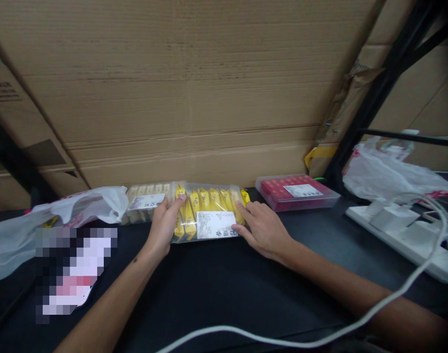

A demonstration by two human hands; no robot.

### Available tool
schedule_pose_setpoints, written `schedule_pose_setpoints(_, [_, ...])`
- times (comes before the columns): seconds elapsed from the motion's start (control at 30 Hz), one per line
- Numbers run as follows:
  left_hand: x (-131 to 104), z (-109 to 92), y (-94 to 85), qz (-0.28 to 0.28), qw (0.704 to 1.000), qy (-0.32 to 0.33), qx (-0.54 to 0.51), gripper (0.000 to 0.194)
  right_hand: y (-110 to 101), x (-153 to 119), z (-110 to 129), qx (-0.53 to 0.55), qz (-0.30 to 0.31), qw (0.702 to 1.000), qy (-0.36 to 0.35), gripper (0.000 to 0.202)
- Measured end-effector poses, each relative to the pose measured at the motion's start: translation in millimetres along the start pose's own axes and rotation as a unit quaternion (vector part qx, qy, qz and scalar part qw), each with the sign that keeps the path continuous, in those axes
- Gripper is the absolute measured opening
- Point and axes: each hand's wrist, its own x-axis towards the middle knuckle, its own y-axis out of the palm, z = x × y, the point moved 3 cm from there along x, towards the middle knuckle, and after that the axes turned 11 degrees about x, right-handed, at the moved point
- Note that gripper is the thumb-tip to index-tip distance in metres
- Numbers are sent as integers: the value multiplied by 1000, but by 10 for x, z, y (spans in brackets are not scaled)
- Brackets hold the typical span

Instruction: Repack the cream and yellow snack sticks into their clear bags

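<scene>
Left hand and right hand grasp opposite ends of the snack bag, near table's back edge, left of red box. Best: pinch lightly, support evenly, avoid crushing.

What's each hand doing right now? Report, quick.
Left hand: holding the left end of the clear pack of yellow sachets.
Right hand: touching its right end; grip can't be told.

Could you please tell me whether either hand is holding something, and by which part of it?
Yes: the clear package of yellow packets. The left hand grips its left end, thumb on top; the right hand touches its right end, grip unclear.
</scene>
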Motion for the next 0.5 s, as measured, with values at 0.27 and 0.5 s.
schedule_pose_setpoints(0.27, [-45, -23, 28, -22, 998, -47, 45, 50, -25, -11, 55, -15, 32, 999, -15, 69])
schedule_pose_setpoints(0.5, [-36, -68, 28, -32, 997, -50, 48, 41, -88, -42, -256, 326, -71, 939, 83, 42])
